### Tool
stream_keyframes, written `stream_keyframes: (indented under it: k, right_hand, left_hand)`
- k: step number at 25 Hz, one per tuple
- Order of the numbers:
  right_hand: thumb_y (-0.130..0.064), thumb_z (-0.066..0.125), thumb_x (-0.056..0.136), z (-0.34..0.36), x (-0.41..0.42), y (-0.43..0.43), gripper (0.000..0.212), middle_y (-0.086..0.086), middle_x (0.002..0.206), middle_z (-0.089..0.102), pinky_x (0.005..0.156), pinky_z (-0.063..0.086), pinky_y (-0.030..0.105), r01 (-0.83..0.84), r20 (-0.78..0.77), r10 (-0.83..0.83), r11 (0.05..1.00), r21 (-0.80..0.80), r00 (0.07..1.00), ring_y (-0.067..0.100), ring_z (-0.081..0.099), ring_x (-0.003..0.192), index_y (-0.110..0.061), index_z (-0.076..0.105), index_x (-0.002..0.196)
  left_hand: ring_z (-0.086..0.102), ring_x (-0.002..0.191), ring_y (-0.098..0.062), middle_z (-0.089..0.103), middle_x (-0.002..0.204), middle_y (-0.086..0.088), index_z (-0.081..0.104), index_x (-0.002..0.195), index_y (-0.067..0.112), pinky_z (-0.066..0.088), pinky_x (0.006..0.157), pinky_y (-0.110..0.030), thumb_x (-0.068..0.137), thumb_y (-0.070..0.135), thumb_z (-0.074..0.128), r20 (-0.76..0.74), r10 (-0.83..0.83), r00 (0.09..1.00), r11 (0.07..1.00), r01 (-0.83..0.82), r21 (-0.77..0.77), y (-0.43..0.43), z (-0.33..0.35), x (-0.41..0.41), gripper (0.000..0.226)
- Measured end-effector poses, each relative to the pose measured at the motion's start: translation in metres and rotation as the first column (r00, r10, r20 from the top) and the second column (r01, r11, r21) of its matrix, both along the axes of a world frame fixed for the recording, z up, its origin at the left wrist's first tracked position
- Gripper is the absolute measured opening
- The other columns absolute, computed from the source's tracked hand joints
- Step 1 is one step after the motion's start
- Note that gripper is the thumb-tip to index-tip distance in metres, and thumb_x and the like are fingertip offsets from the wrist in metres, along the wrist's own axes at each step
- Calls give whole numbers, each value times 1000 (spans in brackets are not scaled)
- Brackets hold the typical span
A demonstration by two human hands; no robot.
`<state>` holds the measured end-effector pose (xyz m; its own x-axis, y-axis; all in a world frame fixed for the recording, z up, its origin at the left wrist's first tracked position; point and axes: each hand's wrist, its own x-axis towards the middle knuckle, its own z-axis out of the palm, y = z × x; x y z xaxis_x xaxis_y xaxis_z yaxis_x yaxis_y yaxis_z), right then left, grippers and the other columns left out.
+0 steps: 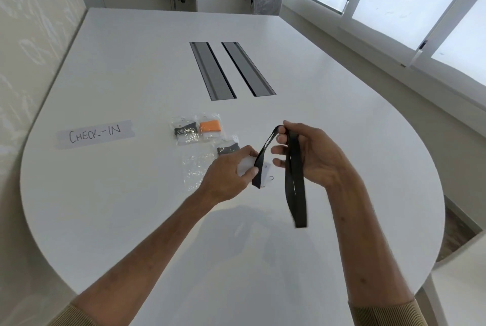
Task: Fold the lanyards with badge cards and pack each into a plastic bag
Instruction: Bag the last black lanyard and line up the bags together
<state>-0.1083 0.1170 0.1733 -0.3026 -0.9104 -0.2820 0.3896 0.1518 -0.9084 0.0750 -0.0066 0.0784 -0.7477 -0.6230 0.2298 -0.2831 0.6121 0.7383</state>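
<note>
Pinching the white badge card [263, 171] and one end of the black lanyard [295, 194] in the left hand [228, 170], above the desk [131, 194]. Gripping the strap's upper folds in the curled right hand [310, 157], with a long loop dangling free. Risks spilling the uneven folds if loosened. May also snag the empty plastic bag [196, 170] lying just beside, or sweep it into the packed bags [184, 131].

Bagged lanyards [209, 126] block ctr-left; table [131, 207] bare nr edge.
</note>
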Motion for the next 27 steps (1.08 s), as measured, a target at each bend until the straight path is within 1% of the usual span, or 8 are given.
stream_keyframes:
  k: [4, 7, 12, 15, 17, 20, 24, 27]
  right_hand:
    - [-64, 48, 110, 6, -22, 3, 74, 14, 143, 74, 107, 60, 49, 107, 178, -73, 976, -188, 981, 27, 76, 124, 2, 70, 137]
    - [-73, 35, 110, -12, -33, 1, 98, 23, 156, 63, 130, 39, 54, 159, 194, -125, 972, -172, 973, 36, 63, 147, 14, 52, 150]
    - [-20, 45, 116, -52, -31, -3, 45, 13, 151, 71, 126, 42, 41, 44, -210, -44, 999, -6, 977, 27, 62, 148, -1, 58, 154]
    - [9, 37, 103, -68, -24, 0, 55, 16, 150, 70, 111, 55, 40, -111, -277, 91, 992, -58, 957, 30, 66, 142, -3, 65, 150]
    - [13, 30, 100, -80, -17, 2, 62, 22, 147, 70, 98, 59, 42, -90, -278, 69, 994, -67, 958, 37, 68, 130, -3, 66, 147]
    - [16, 31, 103, -99, -9, 4, 54, 38, 140, 63, 119, 44, 58, -98, -269, 63, 988, -118, 961, 55, 56, 125, 11, 57, 149]
    - [7, 57, 102, -103, 0, 4, 46, 28, 129, 60, 117, 38, 59, -123, -182, 84, 969, -215, 980, 44, 52, 121, 12, 54, 148]
    - [-10, 56, 114, -105, 9, 1, 23, 19, 115, 68, 114, 43, 53, -117, -225, 71, 973, -199, 972, 33, 65, 125, 4, 69, 128]
  left_hand:
    - [58, 64, 2, 64, 80, 33, 58, 106, 35, 40, 62, -26, 97, 30, 76, 48, -59, 997, 988, 52, 142, 3, -13, 5, 20]
    - [55, 52, 3, 61, 69, 30, 55, 99, 31, 37, 56, -26, 102, 30, 73, 24, -116, 993, 964, 106, 245, 7, -15, 5, 18]
    - [48, 45, -12, 62, 73, 11, 53, 99, 22, 39, 46, -22, 106, 30, 71, -102, -97, 990, 929, 127, 349, 9, -1, 0, 21]
    - [51, 46, -26, 63, 78, -5, 50, 100, 18, 41, 45, -28, 108, 32, 67, -155, -75, 985, 916, 129, 380, 9, 8, -8, 23]
    - [56, 46, -28, 65, 82, -7, 51, 101, 18, 43, 47, -29, 109, 34, 64, -179, -62, 982, 920, 126, 372, 9, 14, -15, 22]
    - [56, 44, -27, 66, 77, -1, 52, 102, 16, 43, 46, -29, 110, 35, 63, -197, -24, 980, 927, 96, 364, 7, 21, -25, 23]
    - [54, 50, -22, 64, 85, -5, 52, 104, 16, 40, 43, -28, 111, 39, 61, -229, 38, 973, 901, 65, 429, 3, 26, -36, 25]
    - [64, 71, -24, 65, 91, -4, 52, 106, 18, 45, 50, -27, 111, 42, 60, -234, 102, 967, 891, 15, 455, -3, 28, -42, 25]
